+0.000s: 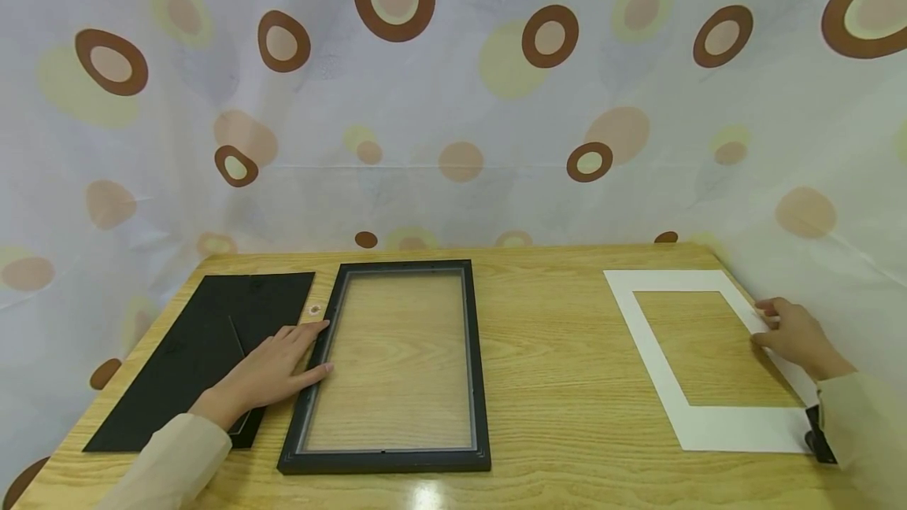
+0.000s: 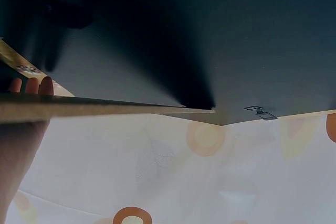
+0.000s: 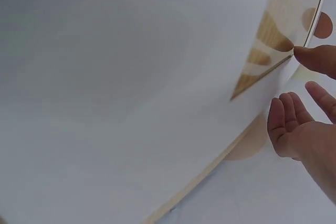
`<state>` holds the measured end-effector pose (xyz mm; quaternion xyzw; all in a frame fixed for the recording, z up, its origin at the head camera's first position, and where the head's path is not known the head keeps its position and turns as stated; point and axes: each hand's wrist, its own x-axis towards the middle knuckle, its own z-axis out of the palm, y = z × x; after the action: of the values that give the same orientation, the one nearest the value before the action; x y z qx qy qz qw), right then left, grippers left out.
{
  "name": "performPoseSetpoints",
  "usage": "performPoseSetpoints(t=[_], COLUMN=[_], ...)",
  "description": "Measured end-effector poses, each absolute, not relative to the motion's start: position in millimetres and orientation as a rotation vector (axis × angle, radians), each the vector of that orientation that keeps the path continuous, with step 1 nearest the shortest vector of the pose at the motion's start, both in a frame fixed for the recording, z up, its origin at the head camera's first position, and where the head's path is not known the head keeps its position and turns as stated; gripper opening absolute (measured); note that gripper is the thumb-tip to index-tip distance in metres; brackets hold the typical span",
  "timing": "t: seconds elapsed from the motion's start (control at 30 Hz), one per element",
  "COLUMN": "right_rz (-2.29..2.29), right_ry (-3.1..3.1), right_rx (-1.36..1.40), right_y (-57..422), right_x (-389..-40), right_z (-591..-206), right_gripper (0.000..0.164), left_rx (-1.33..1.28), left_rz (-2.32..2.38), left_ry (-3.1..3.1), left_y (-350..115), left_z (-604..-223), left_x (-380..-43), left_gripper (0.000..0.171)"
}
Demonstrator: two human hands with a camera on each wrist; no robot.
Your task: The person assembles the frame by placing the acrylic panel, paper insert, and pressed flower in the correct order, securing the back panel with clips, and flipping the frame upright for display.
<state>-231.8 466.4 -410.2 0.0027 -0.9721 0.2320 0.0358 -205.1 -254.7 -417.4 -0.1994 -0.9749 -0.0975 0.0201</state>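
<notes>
A black picture frame (image 1: 482, 384) with a clear pane lies at the table's middle left. My left hand (image 1: 272, 368) touches its left side, fingers extended and thumb tip over the inner edge. Under that forearm lies a black backing board (image 1: 163, 368); in the left wrist view its raised stand leg (image 2: 94, 109) crosses in front of the fingers (image 2: 32, 86). At the right lies a white mat (image 1: 740, 427) with a rectangular window. Over the mat's right strip, my right hand (image 1: 797, 337) has its thumb at the inner edge and loosely bent fingers towards the outer edge.
The wooden table (image 1: 546, 352) ends at a patterned curtain (image 1: 453, 101) behind and at the sides. A small metal hanger (image 2: 261, 113) is on the backing board. A small pale round mark (image 1: 315, 309) shows beside the frame's left edge.
</notes>
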Motion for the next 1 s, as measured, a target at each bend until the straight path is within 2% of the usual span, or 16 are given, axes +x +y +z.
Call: performPoseSetpoints(t=[0.33,1.0], right_rz=[0.709,0.836], right_ry=[-2.997,-3.055], right_rx=[-0.028,-0.117], right_y=[468.5,463.2], right_x=[-226.6,-228.0], right_z=[-409.4,-407.0], right_gripper=[0.060,0.073], left_rx=[-0.622,-0.627], left_rz=[-0.300,-0.315], left_ry=[-3.023,-3.030], left_y=[-255.0,-256.6], left_z=[-417.7,-420.6], left_x=[-205.1,-209.1], left_gripper=[0.076,0.077])
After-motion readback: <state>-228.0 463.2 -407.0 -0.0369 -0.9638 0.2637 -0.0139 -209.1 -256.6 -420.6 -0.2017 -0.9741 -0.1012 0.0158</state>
